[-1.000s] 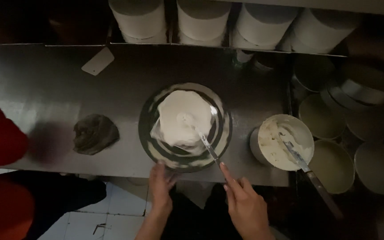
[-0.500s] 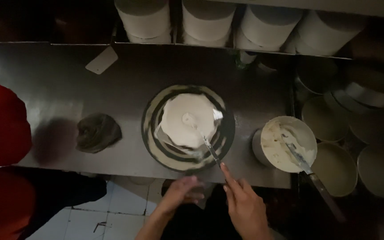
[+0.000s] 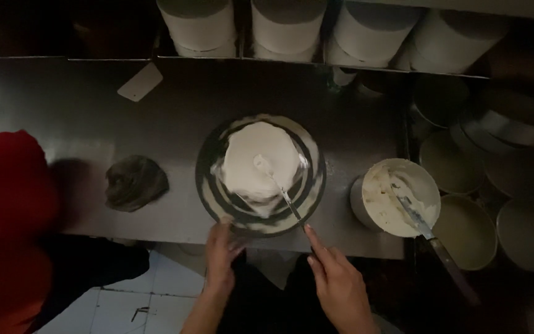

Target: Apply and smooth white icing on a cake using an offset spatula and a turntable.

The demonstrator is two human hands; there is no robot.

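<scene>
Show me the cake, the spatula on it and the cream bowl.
Cake [image 3: 261, 158], head view: middle of its white frosted top.
Spatula [image 3: 277, 185], head view: the blade lying on the cake, held by the right hand [image 3: 338, 287].
Cream bowl [image 3: 375, 170], head view: its left rim.

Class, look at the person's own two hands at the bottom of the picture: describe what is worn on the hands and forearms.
Both hands are bare: no gloves show on the left hand or the right hand. No ring, watch or bracelet can be made out in the dim light. The forearms that show are uncovered, with no sleeve reaching the wrists. Further up, both arms run out of the picture.
</scene>
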